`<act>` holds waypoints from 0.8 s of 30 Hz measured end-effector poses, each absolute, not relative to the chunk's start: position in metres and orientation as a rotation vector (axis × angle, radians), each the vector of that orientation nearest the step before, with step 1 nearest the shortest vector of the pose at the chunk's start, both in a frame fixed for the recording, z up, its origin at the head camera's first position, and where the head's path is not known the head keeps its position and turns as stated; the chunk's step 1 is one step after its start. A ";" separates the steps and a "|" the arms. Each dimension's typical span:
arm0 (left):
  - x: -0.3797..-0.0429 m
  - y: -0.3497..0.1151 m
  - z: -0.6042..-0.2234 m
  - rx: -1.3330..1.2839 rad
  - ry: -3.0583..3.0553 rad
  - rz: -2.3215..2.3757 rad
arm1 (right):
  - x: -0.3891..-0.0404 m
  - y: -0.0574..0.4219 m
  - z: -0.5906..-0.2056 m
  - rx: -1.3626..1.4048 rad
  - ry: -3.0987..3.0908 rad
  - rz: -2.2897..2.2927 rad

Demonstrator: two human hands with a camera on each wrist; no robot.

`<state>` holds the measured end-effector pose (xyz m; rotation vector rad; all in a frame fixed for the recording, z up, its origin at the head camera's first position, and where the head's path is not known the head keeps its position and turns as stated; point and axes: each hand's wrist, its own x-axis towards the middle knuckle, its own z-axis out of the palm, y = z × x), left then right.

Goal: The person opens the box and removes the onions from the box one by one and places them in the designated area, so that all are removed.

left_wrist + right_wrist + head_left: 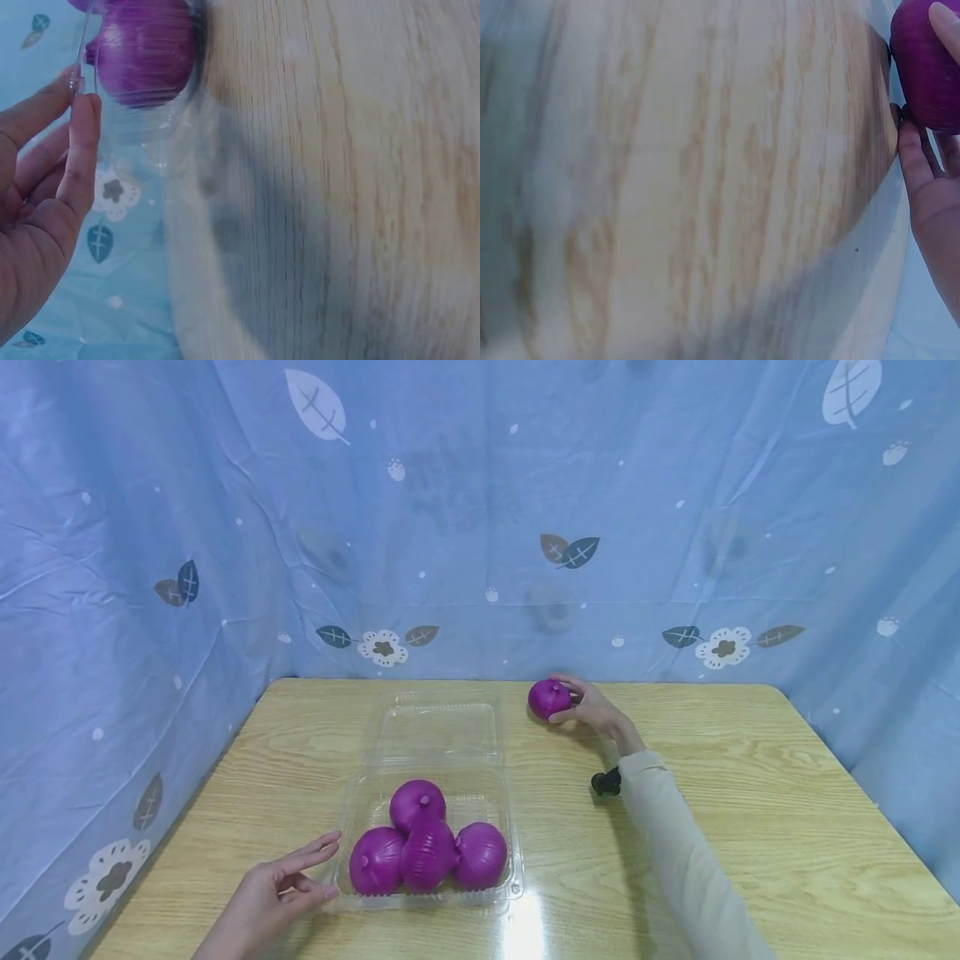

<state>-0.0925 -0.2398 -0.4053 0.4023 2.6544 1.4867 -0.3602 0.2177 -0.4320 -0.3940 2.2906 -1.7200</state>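
A clear plastic clamshell box [441, 900] lies opened on the table, its lid [438, 727] folded back toward the far edge. Inside its base sit several red onions [375, 860], one resting on top of others. My left hand [273, 885] is at the box's near left corner, thumb and index finger spread apart and touching the rim [78, 90]. Toward the back of the table, right of the lid, my right hand [592, 706] grips another red onion [547, 700], fingers and thumb around its right side. Whether this onion touches the table cannot be told.
A small black object [606, 782] shows beside the right sleeve [675, 843], partly hidden by it. The wooden table [750, 760] meets a blue patterned curtain [480, 510] behind and at both sides.
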 end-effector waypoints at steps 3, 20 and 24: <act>-0.093 -0.240 -0.405 0.427 2.650 1.508 | -0.360 0.218 -0.430 -0.417 2.296 -1.686; -0.091 -0.240 -0.410 0.521 2.669 1.564 | -0.362 0.220 -0.431 -0.420 2.277 -1.673; -0.092 -0.240 -0.410 0.509 2.681 1.556 | -0.361 0.219 -0.432 -0.404 2.302 -1.666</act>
